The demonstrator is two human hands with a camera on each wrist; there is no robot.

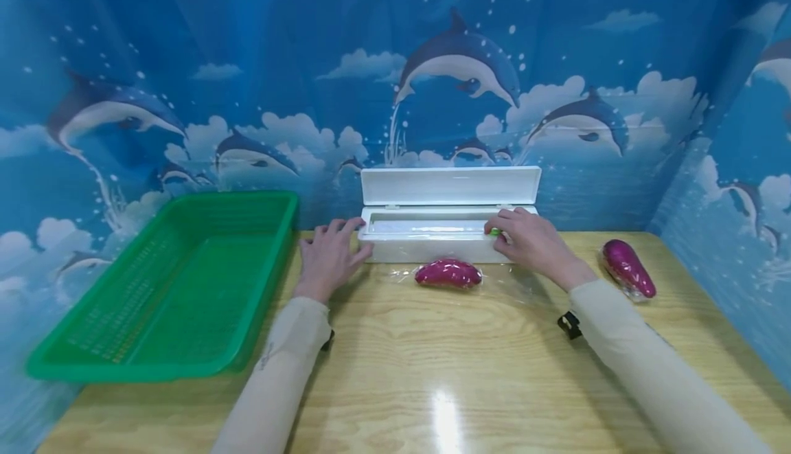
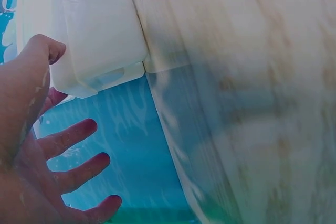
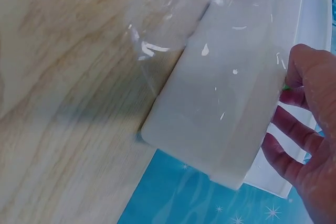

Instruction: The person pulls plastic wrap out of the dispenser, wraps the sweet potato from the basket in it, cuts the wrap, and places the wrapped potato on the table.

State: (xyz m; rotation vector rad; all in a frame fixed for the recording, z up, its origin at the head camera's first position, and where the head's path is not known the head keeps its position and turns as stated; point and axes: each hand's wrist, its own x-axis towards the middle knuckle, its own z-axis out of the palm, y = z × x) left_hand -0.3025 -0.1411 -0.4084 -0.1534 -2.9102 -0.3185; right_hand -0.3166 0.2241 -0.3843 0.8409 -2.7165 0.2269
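Observation:
A white cling film dispenser [image 1: 432,251] stands at the table's back edge with its lid [image 1: 451,186] raised. My left hand [image 1: 327,255] holds its left end between thumb and index finger; the other fingers [image 2: 79,174] spread out beyond the end. Near the right end, my right hand [image 1: 534,244] pinches a small green slide cutter [image 1: 494,232], mostly hidden by the fingers. Clear film [image 3: 152,48] comes down over the dispenser's front onto the table. On or under that film lies a purple sweet potato [image 1: 448,273]; which of these I cannot tell.
A green plastic basket [image 1: 262,303] stands at the left. At the right lies a purple eggplant-shaped vegetable [image 1: 627,268] wrapped in clear film. Behind the wooden table [image 1: 395,371] hangs a blue dolphin-print curtain [image 1: 346,28], which also runs along the right side.

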